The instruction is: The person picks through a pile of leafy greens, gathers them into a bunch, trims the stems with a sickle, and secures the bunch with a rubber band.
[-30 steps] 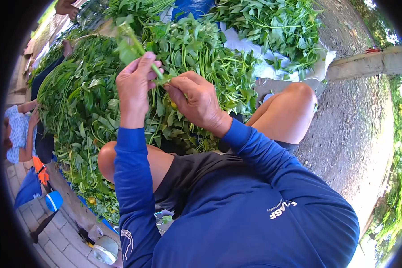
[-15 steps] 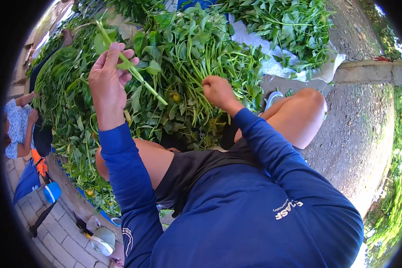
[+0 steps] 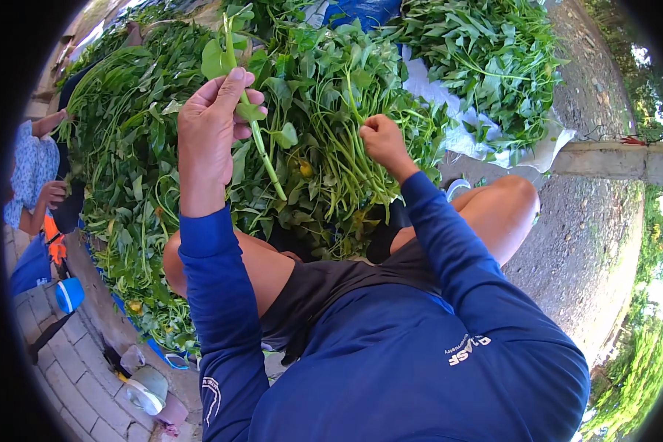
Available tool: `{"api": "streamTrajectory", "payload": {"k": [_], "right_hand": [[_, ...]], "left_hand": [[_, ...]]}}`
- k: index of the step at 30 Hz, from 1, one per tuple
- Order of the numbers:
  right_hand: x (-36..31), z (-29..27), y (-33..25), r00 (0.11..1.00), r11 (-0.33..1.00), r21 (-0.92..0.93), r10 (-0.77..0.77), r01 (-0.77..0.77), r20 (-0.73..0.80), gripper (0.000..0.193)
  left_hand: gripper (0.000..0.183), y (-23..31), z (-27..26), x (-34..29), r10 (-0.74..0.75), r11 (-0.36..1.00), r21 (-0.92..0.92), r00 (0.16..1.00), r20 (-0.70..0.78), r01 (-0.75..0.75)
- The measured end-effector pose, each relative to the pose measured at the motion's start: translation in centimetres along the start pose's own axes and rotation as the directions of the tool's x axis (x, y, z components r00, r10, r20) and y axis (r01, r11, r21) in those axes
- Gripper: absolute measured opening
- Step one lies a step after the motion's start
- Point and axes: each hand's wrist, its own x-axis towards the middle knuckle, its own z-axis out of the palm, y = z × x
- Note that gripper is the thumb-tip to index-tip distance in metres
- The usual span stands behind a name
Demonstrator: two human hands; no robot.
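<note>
My left hand [image 3: 217,125] is raised over the pile, its thumb and fingers pinching a cut water spinach stem [image 3: 269,163]. The stem slants, leaves at its upper end and a bare, pale green end pointing down toward me. To the right, my right hand [image 3: 384,144] is closed at the edge of the pile, and a thin leafy water spinach stem [image 3: 351,92] runs up from its fingers. Under and beyond both hands lies a big heap of water spinach [image 3: 302,96], with long stems bunched in front of my lap.
More greens lie on a white sheet [image 3: 427,85] at the far right. A blue bag [image 3: 361,11] is behind the heap. Another person [image 3: 35,166] sits at the left edge. A blue cup-like thing [image 3: 69,295] and a pale container [image 3: 147,390] stand on bricks. A concrete beam [image 3: 619,162] runs at right.
The view has shifted a little, so the heap and both hands sit further right. My left hand still holds its stem, now turned more upright. A thin stem now shows above my right fist.
</note>
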Motion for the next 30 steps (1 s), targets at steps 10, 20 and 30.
{"api": "streamTrajectory", "payload": {"k": [10,20,30], "right_hand": [[-4.1,-12.0,-9.7,0.911,0.466,0.821,-0.069,-0.331,0.406,0.027],[-8.0,-9.5,-11.6,0.984,0.678,0.715,-0.152,0.17,-0.091,0.032],[-9.5,-7.9,-17.1,0.871,0.675,0.736,-0.386,0.041,0.305,0.021]], "left_hand": [[0.027,0.1,1.0,-1.1,-0.058,0.997,-0.043,0.989,0.133,0.065],[0.033,-1.9,1.6,-3.5,0.066,0.996,0.036,0.966,0.251,-0.077],[0.038,-1.7,4.3,-4.5,0.021,0.992,-0.124,0.93,0.366,0.027]]}}
